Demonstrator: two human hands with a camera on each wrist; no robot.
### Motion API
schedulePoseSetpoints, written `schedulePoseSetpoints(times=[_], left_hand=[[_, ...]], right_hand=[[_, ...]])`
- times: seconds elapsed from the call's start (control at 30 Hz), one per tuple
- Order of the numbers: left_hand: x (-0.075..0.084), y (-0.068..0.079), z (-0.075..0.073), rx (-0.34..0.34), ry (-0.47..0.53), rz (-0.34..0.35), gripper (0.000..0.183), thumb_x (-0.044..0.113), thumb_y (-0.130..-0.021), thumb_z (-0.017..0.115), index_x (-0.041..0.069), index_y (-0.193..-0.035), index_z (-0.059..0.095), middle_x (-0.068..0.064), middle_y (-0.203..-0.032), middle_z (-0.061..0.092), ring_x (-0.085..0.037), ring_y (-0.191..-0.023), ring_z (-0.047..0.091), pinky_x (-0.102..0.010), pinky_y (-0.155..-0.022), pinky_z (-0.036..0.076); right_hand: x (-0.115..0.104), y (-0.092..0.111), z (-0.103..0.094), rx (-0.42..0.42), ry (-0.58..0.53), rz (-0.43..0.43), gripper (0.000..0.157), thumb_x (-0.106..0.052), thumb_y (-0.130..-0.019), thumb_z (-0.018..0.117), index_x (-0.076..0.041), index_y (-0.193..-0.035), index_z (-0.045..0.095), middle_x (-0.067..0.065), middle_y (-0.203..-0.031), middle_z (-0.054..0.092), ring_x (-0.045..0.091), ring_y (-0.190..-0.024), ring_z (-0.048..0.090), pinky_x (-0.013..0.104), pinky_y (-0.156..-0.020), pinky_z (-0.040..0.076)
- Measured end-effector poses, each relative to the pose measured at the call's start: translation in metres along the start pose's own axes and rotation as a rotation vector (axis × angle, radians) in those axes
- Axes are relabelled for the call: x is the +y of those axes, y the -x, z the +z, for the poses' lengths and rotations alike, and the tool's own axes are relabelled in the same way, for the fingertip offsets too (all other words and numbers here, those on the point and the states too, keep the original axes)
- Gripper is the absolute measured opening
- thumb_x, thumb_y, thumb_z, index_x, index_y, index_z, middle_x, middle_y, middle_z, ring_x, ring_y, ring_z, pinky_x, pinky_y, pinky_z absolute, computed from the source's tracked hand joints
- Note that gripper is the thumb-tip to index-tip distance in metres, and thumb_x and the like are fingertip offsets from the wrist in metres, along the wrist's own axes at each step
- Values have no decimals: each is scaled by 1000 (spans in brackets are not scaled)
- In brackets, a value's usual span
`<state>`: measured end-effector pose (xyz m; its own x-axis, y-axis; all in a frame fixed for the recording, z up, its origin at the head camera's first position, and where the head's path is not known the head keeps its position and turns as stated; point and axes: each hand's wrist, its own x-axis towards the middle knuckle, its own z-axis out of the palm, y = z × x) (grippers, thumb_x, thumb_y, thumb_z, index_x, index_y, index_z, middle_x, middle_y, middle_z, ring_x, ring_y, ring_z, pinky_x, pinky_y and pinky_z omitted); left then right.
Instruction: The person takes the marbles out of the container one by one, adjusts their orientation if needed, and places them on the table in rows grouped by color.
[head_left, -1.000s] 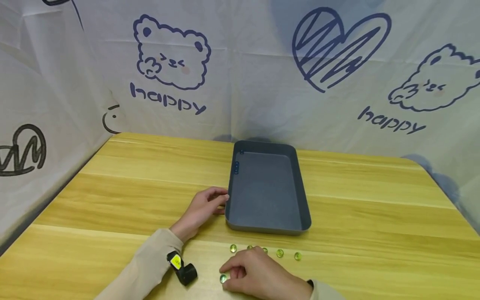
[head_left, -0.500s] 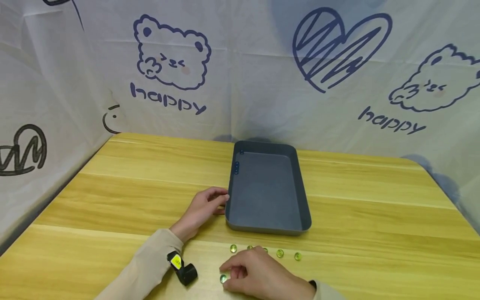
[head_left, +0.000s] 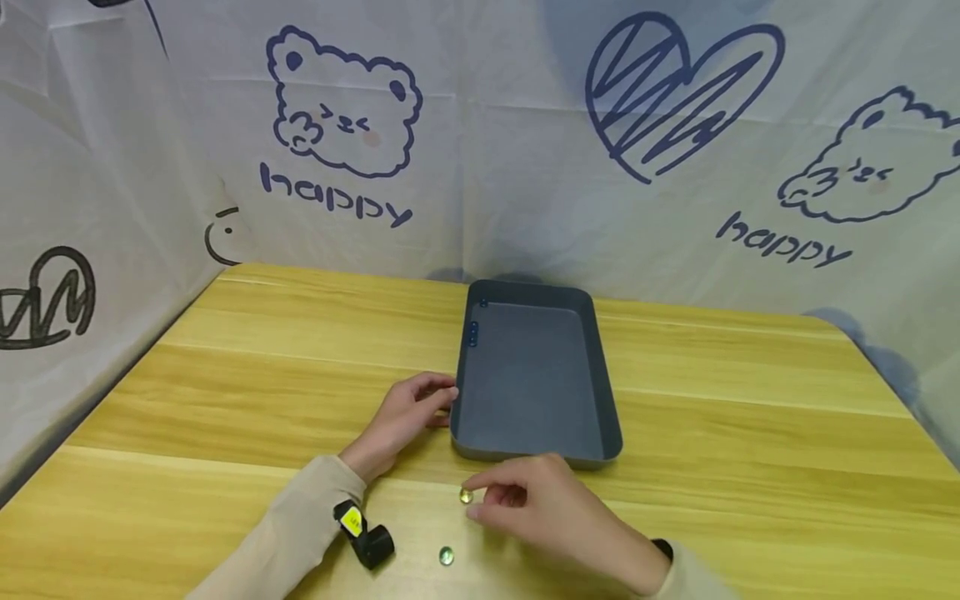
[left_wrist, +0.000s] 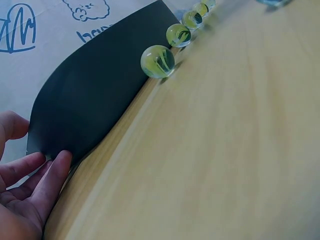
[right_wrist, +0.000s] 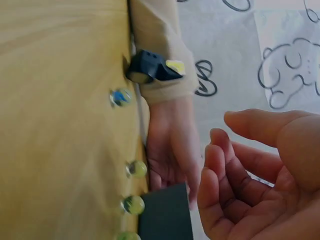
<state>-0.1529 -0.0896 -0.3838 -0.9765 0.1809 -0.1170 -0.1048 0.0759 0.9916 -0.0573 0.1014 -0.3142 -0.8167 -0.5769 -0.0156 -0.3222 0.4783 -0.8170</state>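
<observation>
A grey rectangular tray (head_left: 536, 375) lies on the table. My left hand (head_left: 405, 421) touches its left side, fingers loosely extended against the wall (left_wrist: 85, 95). My right hand (head_left: 555, 508) is in front of the tray, thumb and forefinger parted beside a yellow-green glass marble (head_left: 466, 496). The right wrist view shows that hand's fingers (right_wrist: 250, 127) holding nothing. More yellow-green marbles (left_wrist: 178, 35) stand in a row, hidden by the right hand in the head view. A marble with blue inside (right_wrist: 120, 97) lies alone nearer me, also visible as a greenish marble (head_left: 446, 556) from above.
Several dark blue marbles (head_left: 473, 333) sit along the tray's left inner wall, one near its far corner. A black wrist camera (head_left: 367, 537) is strapped to the left sleeve. A white cloth (head_left: 517, 167) with drawings hangs behind the wooden table (head_left: 750, 467).
My right hand has left the single marble near me and moved forward and right to the leftmost yellow-green marble. That first marble stays in place. The left hand has not moved.
</observation>
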Motion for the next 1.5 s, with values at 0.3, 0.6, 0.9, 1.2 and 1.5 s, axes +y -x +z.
schedulePoseSetpoints(times=[0.3,0.6,0.9,1.2,1.5], left_hand=[[1,-1,0,-6,1,0,29,15,-89,56,1,-114,58,-12,-103,59,-21,-91,58,-31,-72,54],[0,-2,2,-14,-1,20,30,14,-89,57,-2,-114,57,-14,-104,58,-22,-91,58,-31,-72,54],[1,-2,7,-29,5,18,28,14,-90,56,-1,-113,58,-13,-103,59,-21,-90,58,-31,-72,54],[-1,-3,2,-8,9,13,28,13,-89,56,-1,-114,58,-13,-103,59,-22,-89,58,-32,-72,54],[-2,0,2,10,-4,-1,28,13,-89,56,-1,-113,58,-14,-102,59,-22,-89,58,-31,-71,54]], right_hand=[[7,-3,-22,109,-93,51,23,-26,-86,63,-9,-99,70,-1,-83,66,13,-71,59,25,-64,51],[22,-6,-37,181,-80,122,24,-30,-86,62,-10,-98,69,-1,-88,66,16,-78,60,29,-65,51],[35,-9,-57,201,-44,146,22,-25,-87,61,-7,-99,65,6,-84,62,26,-74,58,35,-62,51],[36,-40,-102,181,6,233,21,-23,-90,58,-9,-105,61,13,-81,59,34,-77,54,44,-69,47],[37,-96,-116,222,37,246,23,-24,-88,61,-9,-104,66,6,-101,61,22,-82,56,34,-76,50]])
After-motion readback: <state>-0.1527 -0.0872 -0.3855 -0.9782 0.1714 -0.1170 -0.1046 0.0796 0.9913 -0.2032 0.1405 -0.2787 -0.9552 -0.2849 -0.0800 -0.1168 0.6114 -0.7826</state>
